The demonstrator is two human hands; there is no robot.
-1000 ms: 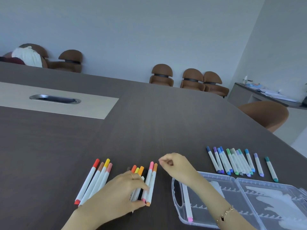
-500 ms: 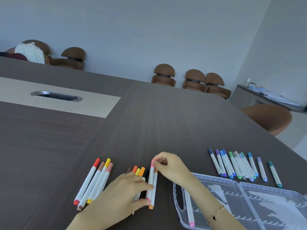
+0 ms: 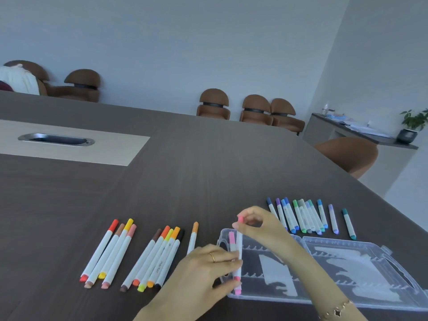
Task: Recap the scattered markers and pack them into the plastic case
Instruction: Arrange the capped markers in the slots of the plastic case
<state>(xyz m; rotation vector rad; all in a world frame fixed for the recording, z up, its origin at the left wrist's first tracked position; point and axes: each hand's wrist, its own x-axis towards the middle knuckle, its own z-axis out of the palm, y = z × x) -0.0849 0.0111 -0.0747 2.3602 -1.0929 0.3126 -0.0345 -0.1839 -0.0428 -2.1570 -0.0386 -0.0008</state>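
Note:
A clear plastic case lies open on the dark table at the lower right. One pink-capped marker lies in its left slot. A second pink marker is held over the case's left end: my right hand pinches its top cap and my left hand grips its lower part. Capped markers lie in groups: red, brown, yellow and pink ones, a brown-to-black cluster, a lone orange one, and blue, purple and green ones.
A metal cable slot sits in a pale panel at the left. Brown chairs line the far wall, and one chair stands at the table's right edge. A side counter with a potted plant is beyond.
Both hands lifted the pink marker out of the warm-coloured cluster and carried it right, over the case's left end. The lone orange marker stayed on the table.

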